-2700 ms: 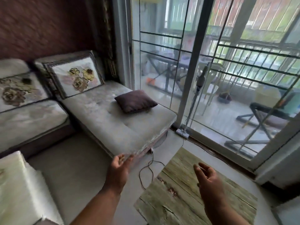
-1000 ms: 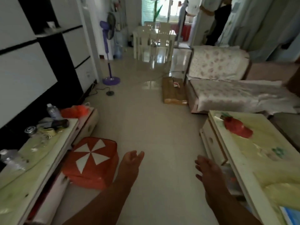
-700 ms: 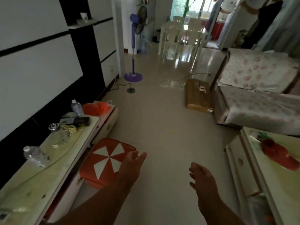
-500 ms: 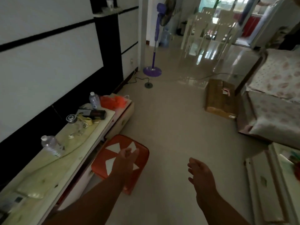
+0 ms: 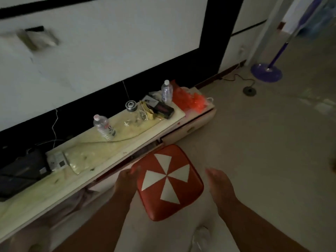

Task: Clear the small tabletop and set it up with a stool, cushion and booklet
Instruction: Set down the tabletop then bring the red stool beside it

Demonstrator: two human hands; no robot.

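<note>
A red square stool (image 5: pixel 168 180) with a white pinwheel pattern on its padded top stands on the floor beside a low cabinet. My left hand (image 5: pixel 127 180) is at the stool's left edge, fingers touching its rim. My right hand (image 5: pixel 221 186) hovers just right of the stool with fingers spread, apart from it. No cushion, booklet or small tabletop shows in this view.
The long low cabinet (image 5: pixel 87 160) along the wall carries two water bottles (image 5: pixel 104 127), a glass jar (image 5: pixel 131 110), a dark case (image 5: pixel 161 109), an orange bag (image 5: pixel 189 100) and a black device (image 5: pixel 20 171). A purple fan base (image 5: pixel 266 73) and its cord lie at far right.
The view turned left and tipped down towards the cabinet. Both hands came down either side of the red stool, the left one reaching its edge.
</note>
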